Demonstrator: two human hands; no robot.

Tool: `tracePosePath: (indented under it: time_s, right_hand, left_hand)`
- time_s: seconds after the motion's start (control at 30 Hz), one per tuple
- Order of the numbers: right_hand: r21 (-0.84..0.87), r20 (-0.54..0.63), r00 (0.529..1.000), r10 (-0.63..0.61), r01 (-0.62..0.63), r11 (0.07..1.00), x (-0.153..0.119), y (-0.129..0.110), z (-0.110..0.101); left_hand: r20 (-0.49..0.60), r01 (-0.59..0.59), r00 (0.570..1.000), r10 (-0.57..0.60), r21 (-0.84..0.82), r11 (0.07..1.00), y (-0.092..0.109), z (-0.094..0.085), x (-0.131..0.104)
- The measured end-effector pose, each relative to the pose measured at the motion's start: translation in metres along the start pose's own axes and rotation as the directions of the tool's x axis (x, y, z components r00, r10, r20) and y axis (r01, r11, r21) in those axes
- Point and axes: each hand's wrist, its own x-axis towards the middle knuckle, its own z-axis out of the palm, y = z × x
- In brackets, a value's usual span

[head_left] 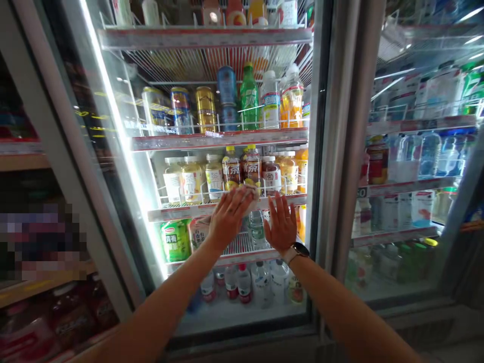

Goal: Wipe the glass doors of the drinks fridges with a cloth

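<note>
My left hand (pixel 230 212) is raised in front of the glass door of a lit drinks fridge. Its fingers are stretched over a small pale cloth or wipe (pixel 251 199), pressed flat against what looks like the glass. Just right of it, my right hand (pixel 280 222) has its palm to the door with fingers spread, holding nothing; a watch (pixel 297 251) is on that wrist. Behind both hands, tea bottles with yellow caps (pixel 251 166) and a dark bottle with a white cap (pixel 271 174) stand on a wire shelf (pixel 177 212).
Higher shelves carry cans (pixel 205 108), a green soda bottle (pixel 248 98) and orange drinks (pixel 293 101). Green packs (pixel 176 241) and clear bottles (pixel 260 282) sit lower down. A metal door frame (pixel 346 126) separates a second fridge with water bottles (pixel 429 151) on the right.
</note>
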Motion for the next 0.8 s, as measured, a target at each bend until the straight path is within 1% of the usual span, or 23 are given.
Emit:
tracePosePath:
  time_s: [0.07,0.13,0.2,0.23,0.27,0.3,0.33,0.37,0.4,0.47,0.5,0.53,0.57,0.6,0.63,0.73,0.8]
  right_hand:
    - [0.0,-0.01,1.0,-0.009,0.009,1.0,0.0,0.0,0.0]
    - [-0.002,-0.022,1.0,-0.016,0.016,1.0,0.001,0.0,0.0]
    - [-0.001,-0.023,1.0,-0.016,0.016,1.0,0.001,0.0,0.0]
    - [0.003,-0.021,1.0,-0.015,0.015,1.0,0.001,0.0,0.0]
    - [0.007,-0.019,1.0,-0.014,0.014,1.0,0.001,0.0,-0.001]
    - [0.012,-0.02,1.0,-0.014,0.014,1.0,0.001,0.0,-0.001]
    - [0.017,-0.022,1.0,-0.015,0.015,1.0,0.001,0.0,-0.001]
    - [0.021,-0.024,1.0,-0.015,0.016,1.0,0.001,0.0,-0.001]
    - [0.024,-0.027,1.0,-0.015,0.015,1.0,0.001,-0.001,-0.001]
    - [0.024,-0.032,0.999,-0.012,0.012,1.0,0.002,-0.001,-0.001]
    - [0.024,-0.035,0.999,-0.011,0.012,1.0,0.002,-0.001,-0.001]
    - [0.021,-0.035,0.999,-0.011,0.011,1.0,0.001,-0.001,-0.001]
    - [0.018,-0.033,0.999,-0.011,0.012,1.0,0.001,-0.001,-0.001]
    - [0.014,-0.03,0.999,-0.012,0.013,1.0,0.001,-0.001,0.0]
    - [0.01,-0.028,1.0,-0.014,0.014,1.0,0.001,0.0,0.0]
    - [-0.002,-0.043,0.999,-0.021,0.021,1.0,0.001,0.0,0.001]
    - [-0.009,-0.053,0.998,-0.025,0.024,1.0,0.001,0.0,0.001]
  left_hand:
    - [0.037,-0.069,0.997,0.07,-0.011,0.998,0.019,0.009,-0.029]
    - [0.061,-0.145,0.987,0.146,-0.019,0.989,0.032,0.013,-0.059]
    - [0.085,-0.236,0.968,0.237,-0.024,0.972,0.034,0.011,-0.077]
    - [0.098,-0.277,0.956,0.278,-0.022,0.961,0.031,0.008,-0.079]
    - [0.109,-0.307,0.946,0.307,-0.016,0.952,0.025,0.004,-0.076]
    - [0.111,-0.311,0.944,0.31,-0.003,0.95,0.017,-0.001,-0.068]
    - [0.105,-0.288,0.953,0.284,0.017,0.958,0.008,-0.005,-0.056]
    - [0.083,-0.238,0.969,0.234,0.039,0.97,-0.002,-0.009,-0.042]
    - [0.051,-0.155,0.987,0.152,0.059,0.986,-0.01,-0.012,-0.026]
    - [-0.019,-0.015,1.0,0.016,0.056,0.998,-0.022,-0.015,0.002]
    - [-0.051,0.034,0.998,-0.032,0.04,0.999,-0.024,-0.014,0.012]
    - [-0.072,0.059,0.996,-0.058,0.02,0.998,-0.023,-0.012,0.017]
    - [-0.081,0.067,0.994,-0.066,0.003,0.998,-0.019,-0.008,0.017]
    - [-0.08,0.057,0.995,-0.057,-0.009,0.998,-0.012,-0.004,0.012]
    - [-0.065,0.033,0.997,-0.034,-0.016,0.999,-0.004,0.001,0.002]
    - [0.003,-0.079,0.997,0.08,-0.021,0.997,0.023,0.011,-0.043]
    - [0.028,-0.168,0.985,0.168,-0.015,0.986,0.033,0.012,-0.071]
